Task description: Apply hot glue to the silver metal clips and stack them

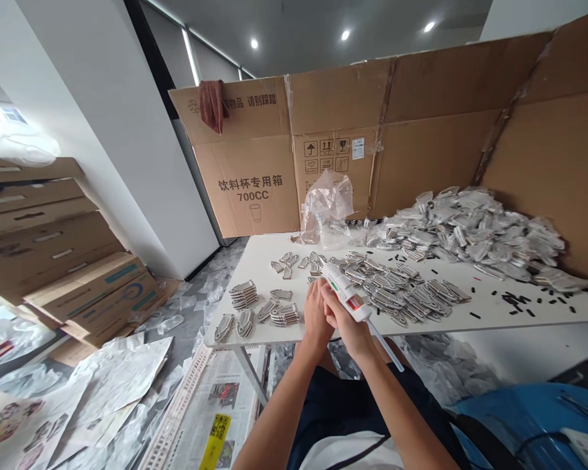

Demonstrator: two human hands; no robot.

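My right hand [349,325] is closed round a white glue gun [347,292] with a red and green label; its nozzle points away from me and a white glue stick juts back from its rear. My left hand [316,314] is closed beside it, fingers pressed against the right hand; what it holds, if anything, is hidden. Both hands hover at the near edge of a white table [490,326]. Small stacks of flat grey pointed pieces [244,294] lie just left of my hands, and a spread of the same pieces [402,294] lies to the right.
A large heap of bagged pieces [470,228] fills the back right of the table. A crumpled clear bag [326,209] stands at the back. Cardboard sheets [421,130] wall the table. Small black bits [514,301] are scattered right. Flat boxes [53,261] and paper litter the floor left.
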